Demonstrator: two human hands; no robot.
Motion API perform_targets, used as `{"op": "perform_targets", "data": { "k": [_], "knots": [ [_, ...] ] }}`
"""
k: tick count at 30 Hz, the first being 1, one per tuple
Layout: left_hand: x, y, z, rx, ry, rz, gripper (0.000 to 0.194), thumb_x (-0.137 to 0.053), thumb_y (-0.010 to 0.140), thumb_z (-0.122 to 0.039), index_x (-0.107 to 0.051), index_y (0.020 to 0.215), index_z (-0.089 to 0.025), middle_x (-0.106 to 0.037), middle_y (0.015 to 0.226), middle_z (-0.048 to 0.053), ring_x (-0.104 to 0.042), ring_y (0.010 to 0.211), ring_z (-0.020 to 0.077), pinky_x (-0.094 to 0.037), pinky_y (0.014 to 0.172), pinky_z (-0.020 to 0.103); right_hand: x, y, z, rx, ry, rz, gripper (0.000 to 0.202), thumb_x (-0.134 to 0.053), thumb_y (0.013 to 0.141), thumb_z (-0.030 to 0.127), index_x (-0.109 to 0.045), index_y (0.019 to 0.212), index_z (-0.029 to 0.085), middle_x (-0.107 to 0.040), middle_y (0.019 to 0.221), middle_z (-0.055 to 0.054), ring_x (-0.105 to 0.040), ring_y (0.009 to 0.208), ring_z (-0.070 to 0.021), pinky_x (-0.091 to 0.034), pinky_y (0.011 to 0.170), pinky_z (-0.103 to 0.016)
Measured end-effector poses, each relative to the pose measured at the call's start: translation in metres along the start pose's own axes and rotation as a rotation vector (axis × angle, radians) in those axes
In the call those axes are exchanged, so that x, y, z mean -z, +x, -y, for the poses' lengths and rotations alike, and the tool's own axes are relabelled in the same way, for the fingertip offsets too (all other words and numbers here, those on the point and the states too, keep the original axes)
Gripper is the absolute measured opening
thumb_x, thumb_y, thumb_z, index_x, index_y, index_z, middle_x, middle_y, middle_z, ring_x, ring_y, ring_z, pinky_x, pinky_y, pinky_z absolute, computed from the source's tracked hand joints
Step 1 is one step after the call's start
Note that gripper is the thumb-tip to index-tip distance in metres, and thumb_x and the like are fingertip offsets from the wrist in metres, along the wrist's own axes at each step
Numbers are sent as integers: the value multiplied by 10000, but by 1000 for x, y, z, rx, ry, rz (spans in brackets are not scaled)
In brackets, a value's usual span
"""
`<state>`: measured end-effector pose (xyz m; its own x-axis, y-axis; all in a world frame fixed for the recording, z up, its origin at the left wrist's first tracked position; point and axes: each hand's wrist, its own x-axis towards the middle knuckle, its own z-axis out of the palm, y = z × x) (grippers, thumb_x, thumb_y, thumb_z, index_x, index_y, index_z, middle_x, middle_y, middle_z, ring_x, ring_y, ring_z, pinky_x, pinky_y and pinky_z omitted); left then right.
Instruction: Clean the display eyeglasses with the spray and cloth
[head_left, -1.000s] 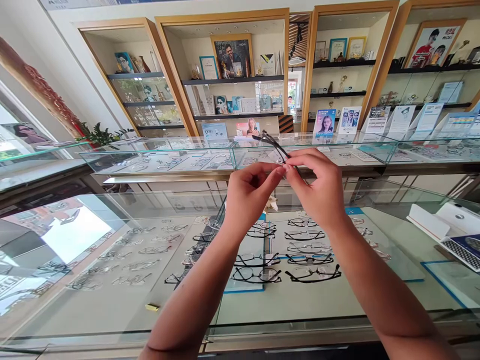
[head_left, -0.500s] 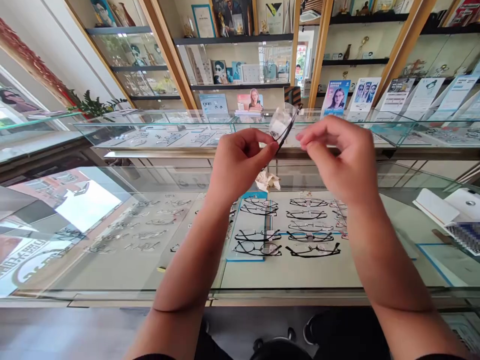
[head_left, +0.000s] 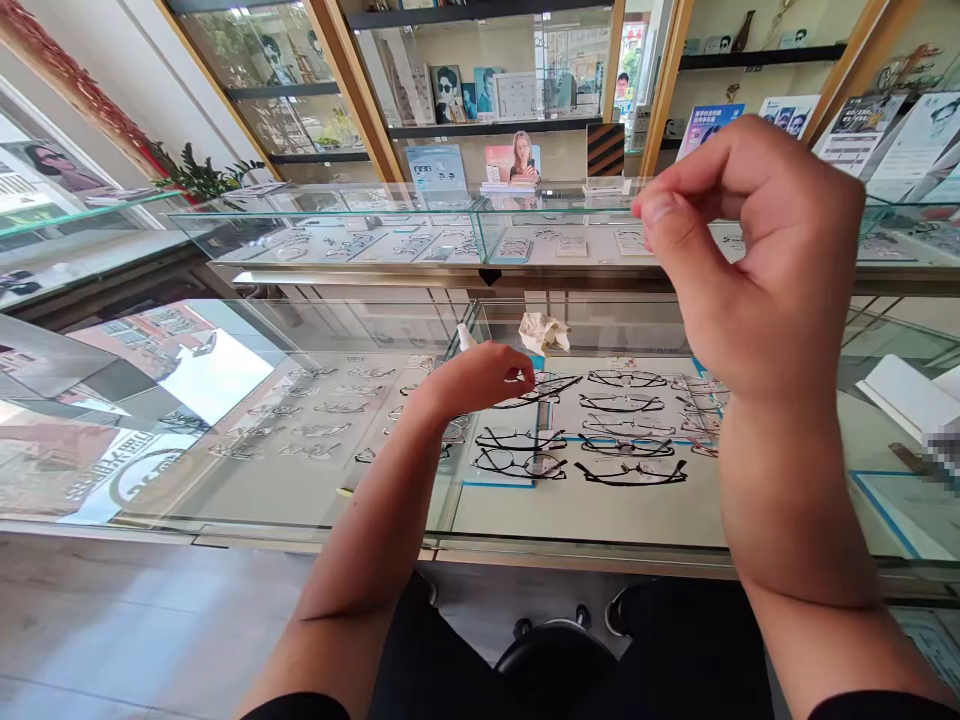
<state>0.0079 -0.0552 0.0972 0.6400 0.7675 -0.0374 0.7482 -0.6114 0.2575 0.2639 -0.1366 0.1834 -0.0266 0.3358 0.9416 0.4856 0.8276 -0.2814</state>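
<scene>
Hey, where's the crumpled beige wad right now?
In the head view, the crumpled beige wad lies at the far side of the near glass counter, slightly right of centre, just beyond the left hand.

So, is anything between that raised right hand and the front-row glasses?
Nothing visible blocks the space between the right hand and the front-row glasses; the left hand is off to one side. I can't tell whether the counter has glass over them.

Left hand [head_left: 480,380]: lowered to left of the crumpled tissue [head_left: 544,333]
Right hand [head_left: 646,208]: farther right of it
White bottle [head_left: 465,337]: newly visible, left
</scene>
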Motion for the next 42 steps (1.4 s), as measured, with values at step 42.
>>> {"op": "perform_targets", "data": {
  "k": [42],
  "knots": [
    [-45,30,19,230,199,33,278,-670,959,-226,-907,1104,-238,-869,1066,111,-782,1009,279,-544,921,374,-11,-3,7,-27,-85,137,339,-603,866,12,-499,857,335,-597,887,-18,-563,823,-249,-510,805,-438]
  ]
}}
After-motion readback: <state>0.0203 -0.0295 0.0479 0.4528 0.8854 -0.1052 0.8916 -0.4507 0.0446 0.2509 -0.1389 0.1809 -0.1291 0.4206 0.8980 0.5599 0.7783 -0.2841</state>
